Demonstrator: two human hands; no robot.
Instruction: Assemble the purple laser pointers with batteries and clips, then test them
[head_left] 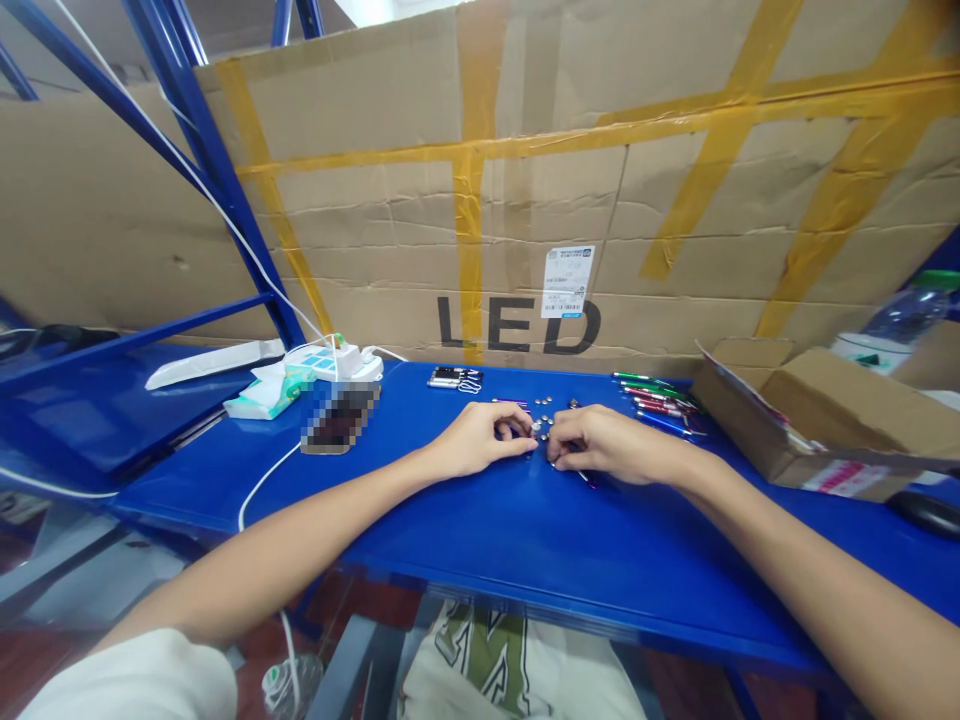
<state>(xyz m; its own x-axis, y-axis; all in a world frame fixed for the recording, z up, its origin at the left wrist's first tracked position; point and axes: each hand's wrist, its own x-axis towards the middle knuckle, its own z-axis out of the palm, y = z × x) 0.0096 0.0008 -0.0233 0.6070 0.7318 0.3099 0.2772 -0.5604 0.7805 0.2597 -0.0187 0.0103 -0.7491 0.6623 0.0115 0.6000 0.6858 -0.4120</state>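
My left hand (484, 438) is closed, thumb and fingertips pinched at a tiny silvery piece too small to name. Facing it, a few centimetres to the right, my right hand (600, 442) has its fingers curled down close to the table; whatever lies in its pinch is hidden. A thin dark purple pen-like stick (585, 479) pokes out beneath the right fingers. Several small round silver pieces (543, 402), like button cells, are scattered between and behind the hands. Behind my left fingers lies another purple stick (511, 402), partly covered.
Green, red and blue pens (660, 400) lie at the back right beside an opened cardboard box (795, 440). Black and silver small items (455, 379) sit at the back edge. Leftward are a phone (341, 418), tissue pack (270, 393) and power strip (334, 360). A large carton stands behind.
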